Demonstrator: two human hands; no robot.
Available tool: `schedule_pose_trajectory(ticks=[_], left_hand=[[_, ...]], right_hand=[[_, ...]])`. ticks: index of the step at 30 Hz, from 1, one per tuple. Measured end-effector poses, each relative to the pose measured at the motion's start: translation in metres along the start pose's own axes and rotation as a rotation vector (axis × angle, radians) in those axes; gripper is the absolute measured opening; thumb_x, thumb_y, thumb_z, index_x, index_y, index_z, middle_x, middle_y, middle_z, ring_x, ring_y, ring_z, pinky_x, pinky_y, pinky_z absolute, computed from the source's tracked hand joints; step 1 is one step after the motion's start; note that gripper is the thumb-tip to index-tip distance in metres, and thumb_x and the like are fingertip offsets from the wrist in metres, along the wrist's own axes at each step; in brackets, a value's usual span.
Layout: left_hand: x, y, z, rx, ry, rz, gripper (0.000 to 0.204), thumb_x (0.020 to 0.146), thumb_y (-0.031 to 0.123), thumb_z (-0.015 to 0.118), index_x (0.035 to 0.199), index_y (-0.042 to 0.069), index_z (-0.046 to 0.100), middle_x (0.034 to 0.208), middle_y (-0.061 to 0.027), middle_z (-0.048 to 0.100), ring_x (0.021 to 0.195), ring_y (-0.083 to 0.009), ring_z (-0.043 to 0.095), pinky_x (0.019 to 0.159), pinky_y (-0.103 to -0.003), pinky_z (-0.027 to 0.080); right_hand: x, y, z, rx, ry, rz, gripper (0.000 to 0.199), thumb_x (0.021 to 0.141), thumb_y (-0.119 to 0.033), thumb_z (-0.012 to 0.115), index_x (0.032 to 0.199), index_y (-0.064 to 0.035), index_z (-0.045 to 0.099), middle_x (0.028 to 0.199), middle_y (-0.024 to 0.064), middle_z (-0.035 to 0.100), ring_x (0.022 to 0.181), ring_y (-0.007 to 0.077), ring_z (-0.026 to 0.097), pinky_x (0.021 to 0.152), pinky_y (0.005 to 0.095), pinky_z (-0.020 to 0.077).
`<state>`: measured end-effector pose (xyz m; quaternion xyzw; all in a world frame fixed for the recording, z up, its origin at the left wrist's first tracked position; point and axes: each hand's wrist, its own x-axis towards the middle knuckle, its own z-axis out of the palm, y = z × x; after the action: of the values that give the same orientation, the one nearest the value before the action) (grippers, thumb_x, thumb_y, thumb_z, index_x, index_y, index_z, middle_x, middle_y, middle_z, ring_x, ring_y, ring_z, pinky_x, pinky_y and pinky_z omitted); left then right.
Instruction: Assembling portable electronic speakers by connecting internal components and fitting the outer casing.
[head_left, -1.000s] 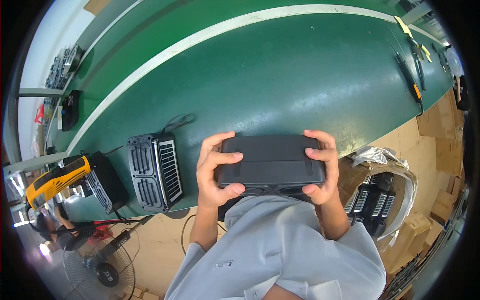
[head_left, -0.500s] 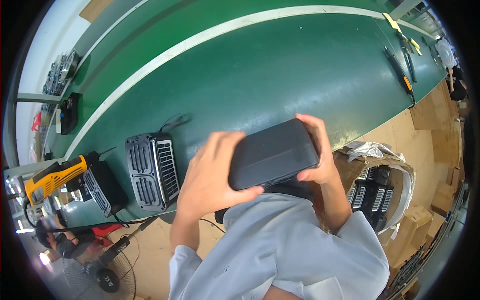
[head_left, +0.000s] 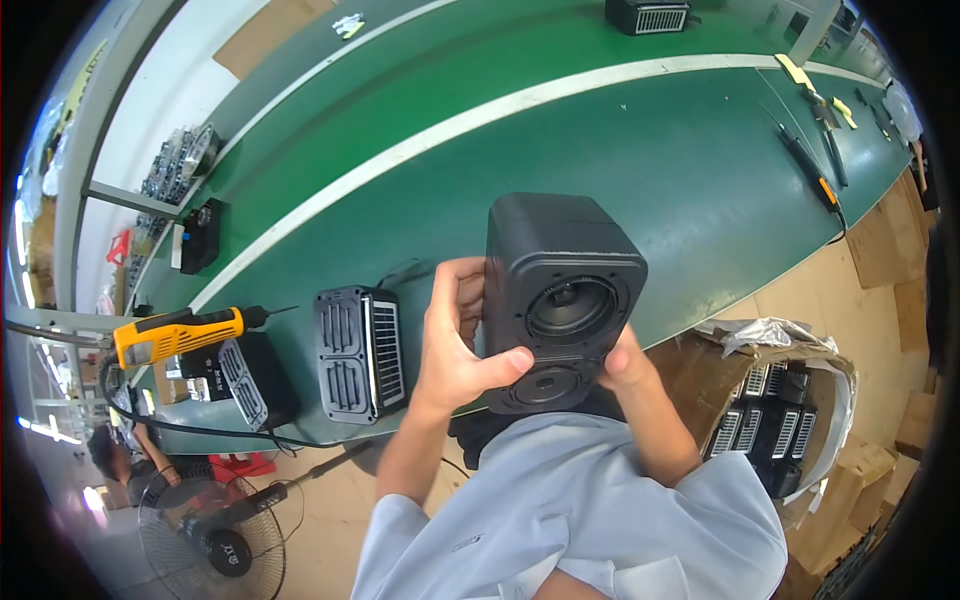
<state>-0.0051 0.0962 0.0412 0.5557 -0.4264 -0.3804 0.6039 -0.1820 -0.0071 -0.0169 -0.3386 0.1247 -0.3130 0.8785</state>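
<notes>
- The person is holding a black, boxy plastic speaker housing [head_left: 558,300] upright in the air, just in front of the chest and above the near edge of the green workbench [head_left: 640,170].
- Its long axis is standing roughly vertical, and the face with the two round speaker openings is turning toward the camera.
- The left hand [head_left: 455,345] is clamping the housing's left side, thumb lying across the front between the two openings, fingers wrapping behind.
- The right hand [head_left: 622,362] is gripping the lower right corner; most of it is hiding behind the box, so only the thumb side is showing.
- Both hands are touching it, the left covering more of it.
- A second black grilled speaker box [head_left: 358,350] is lying on the bench just left of the left hand, beside a yellow electric screwdriver [head_left: 180,333].
</notes>
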Motion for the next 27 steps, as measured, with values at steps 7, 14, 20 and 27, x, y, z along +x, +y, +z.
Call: schedule_pose_trajectory(ticks=[7, 14, 20, 27], left_hand=[[-0.016, -0.02, -0.009, 0.007, 0.12, 0.078, 0.098, 0.066, 0.038, 0.097, 0.136, -0.007, 0.045, 0.114, -0.0197, 0.069, 0.104, -0.0229, 0.069, 0.093, -0.034, 0.054], [-0.058, -0.035, -0.054, 0.447, 0.163, -0.059, 0.035, 0.091, 0.023, 0.076, 0.118, 0.002, 0.069, 0.118, -0.0203, 0.073, 0.107, -0.0368, 0.072, 0.094, -0.041, 0.055], [-0.08, -0.088, -0.032, 0.702, 0.122, 0.306, 0.039, 0.092, 0.016, 0.072, 0.127, 0.003, 0.065, 0.132, -0.0162, 0.066, 0.121, -0.0358, 0.062, 0.102, -0.045, 0.048], [-0.076, -0.097, -0.038, 0.467, 0.252, 0.223, 0.041, 0.092, 0.014, 0.071, 0.13, 0.001, 0.063, 0.131, -0.0196, 0.065, 0.119, -0.0388, 0.062, 0.102, -0.047, 0.049]], right_hand=[[0.012, -0.008, 0.003, -0.266, -0.134, 0.156, 0.098, 0.069, -0.027, 0.097, 0.148, 0.0009, 0.047, 0.138, 0.0103, 0.061, 0.129, 0.0214, 0.056, 0.112, 0.0382, 0.0427], [0.06, -0.018, 0.05, -0.962, -0.093, -0.081, 0.101, 0.063, -0.025, 0.096, 0.146, -0.0007, 0.042, 0.136, 0.0147, 0.056, 0.129, 0.0254, 0.054, 0.113, 0.042, 0.0403], [0.245, -0.033, 0.055, -2.09, -0.152, -0.906, 0.097, 0.055, -0.022, 0.091, 0.14, -0.004, 0.048, 0.131, 0.0159, 0.058, 0.126, 0.037, 0.053, 0.107, 0.0496, 0.0391], [0.401, -0.003, 0.036, -2.307, -0.201, -0.917, 0.093, 0.057, -0.025, 0.092, 0.139, -0.0087, 0.049, 0.134, 0.0094, 0.058, 0.126, 0.0312, 0.053, 0.105, 0.0539, 0.0372]])
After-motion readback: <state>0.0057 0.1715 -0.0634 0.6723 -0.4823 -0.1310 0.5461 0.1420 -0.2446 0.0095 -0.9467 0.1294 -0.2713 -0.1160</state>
